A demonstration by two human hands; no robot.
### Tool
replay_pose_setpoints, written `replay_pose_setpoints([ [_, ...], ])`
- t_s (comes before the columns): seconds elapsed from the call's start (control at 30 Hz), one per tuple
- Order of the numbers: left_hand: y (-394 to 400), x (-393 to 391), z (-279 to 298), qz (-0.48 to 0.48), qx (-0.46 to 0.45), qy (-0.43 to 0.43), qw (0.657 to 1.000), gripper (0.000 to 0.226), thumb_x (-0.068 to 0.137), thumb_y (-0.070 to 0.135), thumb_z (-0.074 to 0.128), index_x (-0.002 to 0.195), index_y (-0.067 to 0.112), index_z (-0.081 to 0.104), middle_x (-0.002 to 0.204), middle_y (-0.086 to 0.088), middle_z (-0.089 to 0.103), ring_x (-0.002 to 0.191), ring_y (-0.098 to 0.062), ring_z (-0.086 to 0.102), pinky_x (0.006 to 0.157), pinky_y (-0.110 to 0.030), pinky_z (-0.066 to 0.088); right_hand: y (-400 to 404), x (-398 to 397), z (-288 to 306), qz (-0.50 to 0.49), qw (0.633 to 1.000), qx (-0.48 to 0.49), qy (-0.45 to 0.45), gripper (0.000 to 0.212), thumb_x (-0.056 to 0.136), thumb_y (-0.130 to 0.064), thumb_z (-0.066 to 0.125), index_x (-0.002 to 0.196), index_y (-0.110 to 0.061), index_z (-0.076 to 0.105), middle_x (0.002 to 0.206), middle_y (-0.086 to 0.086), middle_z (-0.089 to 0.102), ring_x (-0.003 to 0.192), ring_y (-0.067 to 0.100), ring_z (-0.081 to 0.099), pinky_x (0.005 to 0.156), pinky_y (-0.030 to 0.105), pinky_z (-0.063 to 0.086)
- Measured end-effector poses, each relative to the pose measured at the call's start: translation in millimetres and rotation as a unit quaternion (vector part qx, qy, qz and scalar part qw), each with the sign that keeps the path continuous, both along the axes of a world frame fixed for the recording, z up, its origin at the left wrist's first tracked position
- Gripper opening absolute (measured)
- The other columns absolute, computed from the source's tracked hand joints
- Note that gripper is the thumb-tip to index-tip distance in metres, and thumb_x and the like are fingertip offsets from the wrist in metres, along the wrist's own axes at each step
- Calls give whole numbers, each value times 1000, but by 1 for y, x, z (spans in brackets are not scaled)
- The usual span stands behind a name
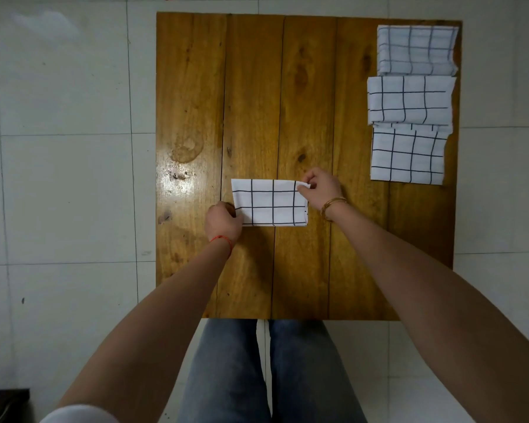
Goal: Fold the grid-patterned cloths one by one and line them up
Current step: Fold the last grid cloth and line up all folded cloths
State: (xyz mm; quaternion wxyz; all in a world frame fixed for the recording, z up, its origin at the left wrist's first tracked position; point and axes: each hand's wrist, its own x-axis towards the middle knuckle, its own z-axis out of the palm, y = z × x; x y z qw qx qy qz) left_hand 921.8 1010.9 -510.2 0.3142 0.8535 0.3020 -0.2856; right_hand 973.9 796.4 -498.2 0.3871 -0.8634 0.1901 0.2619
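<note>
Item 1: folded grid-patterned cloth (pixel 269 202), white with dark lines, lying flat on the wooden counter (pixel 193 117) between both hands.

Left hand (pixel 223 222): grip clamped on the cloth's near-left corner, fingers curled over the edge. Red thread band (pixel 223 239) at the wrist.

Right hand (pixel 322 187): grip pinched together on the cloth's far-right corner, a small flap of fabric raised between thumb and fingertips. Gold bracelet (pixel 333 204) at the wrist.

Items 2 to 4: 3 folded grid cloths in a column, well to the right of the right-hand grip and beyond it, along the counter's right edge. Nearest cloth (pixel 408 155) lies just beyond and right of that grip; middle cloth (pixel 409 100) touches its far edge, slightly overlapping; farthest cloth (pixel 417 50) sits at the counter's far-right corner, touching the middle one.

Surroundings: pale tiled floor (pixel 58 178); blue jeans (pixel 266 370) below the counter's near edge.
</note>
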Motion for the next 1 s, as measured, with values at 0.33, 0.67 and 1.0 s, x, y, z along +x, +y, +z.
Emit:
replay_pose_setpoints([
  [0.33, -4, -22, 63, 84, -238, -24, 967, 42, 72, 10, 80, 106, 12, 56, 98, -6, 68, 91, -20, 68, 77, -29, 58, -23, -42, 57, -235, 958, 159, 51, 22, 91, -13, 60, 112, -9, 58, 106, 7, 65, 98, 22, 63, 89, 37, 52],
  [0.67, -37, -49, 131, -33, -331, 27, 943, 28, 80, -2, 71, 106, -3, 59, 106, -18, 69, 89, -27, 71, 80, -36, 59, -54, -128, 123, -412, 886, 202, 64, 22, 90, -27, 62, 104, -11, 65, 96, 12, 69, 78, 25, 66, 65, 32, 54],
  [1.0, -99, -76, 165, -89, -344, 49, 934, 37, 82, -1, 70, 114, 7, 53, 108, -14, 68, 94, -25, 68, 71, -28, 58, -97, -178, 164, -454, 874, 168, 45, 20, 95, -28, 53, 105, -11, 59, 94, 6, 62, 72, 18, 60, 56, 24, 47],
])
